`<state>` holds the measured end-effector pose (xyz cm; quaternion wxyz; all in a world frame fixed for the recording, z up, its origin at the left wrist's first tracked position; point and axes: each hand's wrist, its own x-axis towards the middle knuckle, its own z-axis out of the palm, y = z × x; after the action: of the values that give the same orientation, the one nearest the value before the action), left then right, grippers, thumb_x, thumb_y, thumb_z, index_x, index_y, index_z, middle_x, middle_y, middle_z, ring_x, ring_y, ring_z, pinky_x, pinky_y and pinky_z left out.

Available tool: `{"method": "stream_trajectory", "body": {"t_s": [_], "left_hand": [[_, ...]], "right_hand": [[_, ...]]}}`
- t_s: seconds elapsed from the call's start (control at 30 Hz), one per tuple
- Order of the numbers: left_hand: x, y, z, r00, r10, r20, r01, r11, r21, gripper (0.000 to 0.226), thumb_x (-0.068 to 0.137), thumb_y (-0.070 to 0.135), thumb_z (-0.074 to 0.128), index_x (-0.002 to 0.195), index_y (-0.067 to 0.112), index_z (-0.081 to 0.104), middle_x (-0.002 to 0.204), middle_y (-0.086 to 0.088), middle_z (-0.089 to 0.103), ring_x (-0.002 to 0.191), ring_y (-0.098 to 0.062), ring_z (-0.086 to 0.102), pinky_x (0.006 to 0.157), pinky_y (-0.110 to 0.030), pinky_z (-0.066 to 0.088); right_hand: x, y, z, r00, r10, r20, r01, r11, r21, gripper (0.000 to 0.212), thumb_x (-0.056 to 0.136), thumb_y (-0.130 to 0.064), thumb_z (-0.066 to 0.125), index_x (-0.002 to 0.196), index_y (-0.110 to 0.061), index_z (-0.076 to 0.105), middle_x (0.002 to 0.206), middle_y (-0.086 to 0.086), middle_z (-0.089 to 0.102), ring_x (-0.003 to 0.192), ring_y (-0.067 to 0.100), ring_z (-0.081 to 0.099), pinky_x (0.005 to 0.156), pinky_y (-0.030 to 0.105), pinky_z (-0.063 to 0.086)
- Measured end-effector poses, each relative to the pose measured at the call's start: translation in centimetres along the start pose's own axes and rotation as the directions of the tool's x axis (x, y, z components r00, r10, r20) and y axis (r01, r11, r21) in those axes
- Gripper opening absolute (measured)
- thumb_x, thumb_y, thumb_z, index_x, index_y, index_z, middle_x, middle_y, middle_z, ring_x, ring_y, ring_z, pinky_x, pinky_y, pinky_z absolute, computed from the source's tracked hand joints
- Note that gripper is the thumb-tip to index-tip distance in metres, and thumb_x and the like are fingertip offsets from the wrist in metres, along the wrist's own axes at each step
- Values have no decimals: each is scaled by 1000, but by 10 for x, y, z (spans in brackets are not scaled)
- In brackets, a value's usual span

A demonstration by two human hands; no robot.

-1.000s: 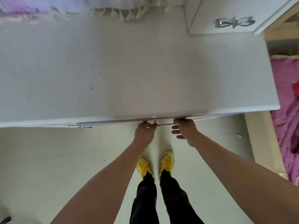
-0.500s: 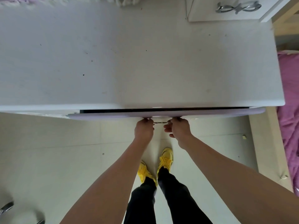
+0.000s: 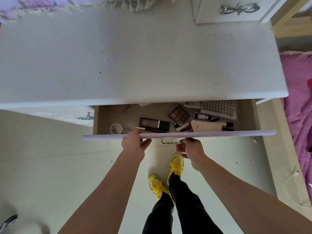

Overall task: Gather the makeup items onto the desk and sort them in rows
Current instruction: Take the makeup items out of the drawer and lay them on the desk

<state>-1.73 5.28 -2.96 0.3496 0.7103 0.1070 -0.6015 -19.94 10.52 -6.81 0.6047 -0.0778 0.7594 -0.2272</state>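
The white desk (image 3: 135, 65) has its drawer (image 3: 202, 133) pulled out toward me. Inside lie several makeup items: an eyeshadow palette (image 3: 179, 114), a dark rectangular compact (image 3: 154, 124), a small round pot (image 3: 116, 128), a beige tube (image 3: 206, 126), a white dotted sheet (image 3: 219, 108) and thin tubes (image 3: 202, 116). My left hand (image 3: 133, 146) grips the drawer front's top edge, fingers over it and thumb outside. My right hand (image 3: 191, 148) curls at the right end of the metal drawer handle (image 3: 168, 142).
A small white cabinet with a silver handle (image 3: 239, 8) stands at the desk's back right. A pink bed (image 3: 297, 98) lies to the right. Fringed cloth (image 3: 50, 5) hangs over the back left. A second drawer handle (image 3: 86, 116) sits left of the open drawer.
The drawer has slid out from nearly closed to well open, exposing the makeup. My left hand left the handle and took the front's top edge. My right hand stayed at the handle.
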Motion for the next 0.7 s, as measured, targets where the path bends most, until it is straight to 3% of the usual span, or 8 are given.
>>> {"method": "stream_trajectory", "body": {"t_s": [0.17, 0.33, 0.5, 0.7], "left_hand": [[-4, -16, -14, 999, -40, 15, 41, 998, -53, 43, 86, -1, 61, 127, -2, 48, 107, -22, 54, 97, -35, 60, 74, -52, 58], [-8, -38, -33, 998, -55, 8, 56, 995, -78, 45, 85, -3, 61, 128, -4, 48, 112, -22, 53, 80, -33, 61, 78, -54, 57], [-6, -59, -53, 997, -75, -3, 74, 992, -102, 44, 87, -4, 60, 129, -6, 48, 120, -24, 55, 83, -34, 62, 70, -52, 58], [2, -69, -59, 993, -116, -10, 114, 984, -139, 38, 87, -7, 53, 125, -4, 47, 115, -24, 50, 87, -37, 59, 82, -53, 55]], "right_hand": [[-11, 19, -6, 1000, 0, -18, 0, 1000, 15, 25, 102, -11, 38, 88, -8, 58, 77, 8, 71, 65, 19, 65, 64, 29, 43], [-22, 47, -10, 1000, 0, -31, 0, 1000, -6, 25, 102, -13, 40, 86, -8, 59, 75, 9, 71, 65, 18, 63, 61, 29, 44], [-28, 69, -14, 999, 3, -34, -5, 998, -56, 27, 102, -12, 40, 92, -5, 64, 74, 7, 71, 67, 17, 65, 62, 29, 46], [-17, 75, -16, 999, 54, 2, -53, 990, -134, 29, 100, -10, 41, 101, 0, 68, 81, 8, 72, 73, 18, 64, 67, 30, 47]]}}
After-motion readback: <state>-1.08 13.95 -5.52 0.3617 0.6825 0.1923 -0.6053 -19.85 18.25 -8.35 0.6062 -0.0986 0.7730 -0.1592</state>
